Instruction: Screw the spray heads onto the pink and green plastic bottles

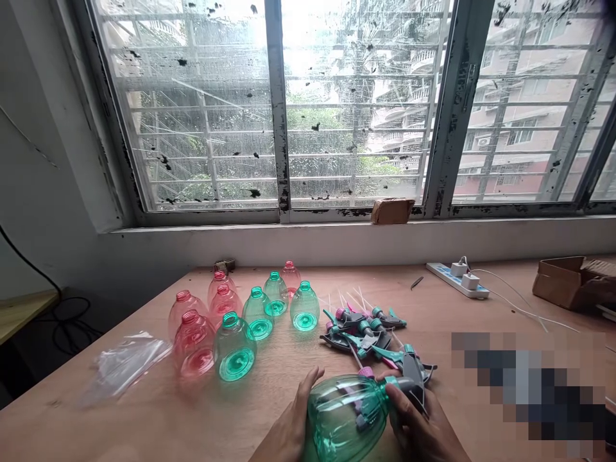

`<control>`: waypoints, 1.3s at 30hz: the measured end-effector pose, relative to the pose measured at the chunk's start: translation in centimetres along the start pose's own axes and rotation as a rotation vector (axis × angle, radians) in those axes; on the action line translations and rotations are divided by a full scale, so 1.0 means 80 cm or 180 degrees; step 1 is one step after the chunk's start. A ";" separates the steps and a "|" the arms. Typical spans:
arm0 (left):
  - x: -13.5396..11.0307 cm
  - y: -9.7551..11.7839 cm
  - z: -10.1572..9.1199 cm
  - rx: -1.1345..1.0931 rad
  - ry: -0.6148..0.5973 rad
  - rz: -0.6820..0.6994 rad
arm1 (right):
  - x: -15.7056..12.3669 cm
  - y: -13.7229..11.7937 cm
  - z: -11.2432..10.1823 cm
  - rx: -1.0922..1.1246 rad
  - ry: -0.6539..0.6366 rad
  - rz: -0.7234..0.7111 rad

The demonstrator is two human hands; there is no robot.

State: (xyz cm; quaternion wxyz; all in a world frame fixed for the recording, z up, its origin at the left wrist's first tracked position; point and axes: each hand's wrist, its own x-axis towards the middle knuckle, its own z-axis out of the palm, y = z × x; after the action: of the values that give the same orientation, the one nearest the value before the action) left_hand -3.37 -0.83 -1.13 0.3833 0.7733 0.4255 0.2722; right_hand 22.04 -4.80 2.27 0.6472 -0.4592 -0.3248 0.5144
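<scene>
Low in the view, a clear green bottle (346, 417) lies tilted on its side, its neck pointing right. My left hand (291, 417) holds the bottle's body from the left, thumb raised along its side. At the neck, my right hand (418, 417) grips a grey and teal trigger sprayer head (412, 372), fingers around its collar. The collar sits at the bottle's mouth; whether it is threaded on I cannot tell. Just beyond my hands lies a pile of trigger sprayer heads (360, 330), grey with teal or pink parts and thin white tubes.
Several open green bottles (235, 350) and red bottles (194, 343) stand at the left. Beside them lies a clear plastic bag (128, 362). A power strip (457, 280) with a white cable and a cardboard box (563, 282) are at the back right. A blurred patch covers the right front.
</scene>
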 end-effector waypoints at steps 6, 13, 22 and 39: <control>-0.014 0.018 -0.019 0.0051 -0.0196 0.0473 | -0.003 -0.005 0.002 -0.0054 -0.0059 0.0008; -0.007 0.007 -0.008 0.0096 -0.0076 0.0162 | -0.006 -0.008 0.007 0.0006 -0.0018 0.0063; -0.019 0.027 -0.024 -0.0045 -0.0159 0.0470 | -0.005 -0.008 0.005 -0.0036 -0.0115 -0.0083; -0.021 0.032 -0.023 -0.0031 -0.0188 0.0485 | -0.004 -0.009 0.004 -0.0212 -0.0216 -0.0095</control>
State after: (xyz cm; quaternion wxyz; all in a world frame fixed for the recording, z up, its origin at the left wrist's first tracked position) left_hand -4.44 -2.48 1.86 0.3776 0.8092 0.3526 0.2797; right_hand 21.90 -5.07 3.06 0.6278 -0.4579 -0.3704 0.5089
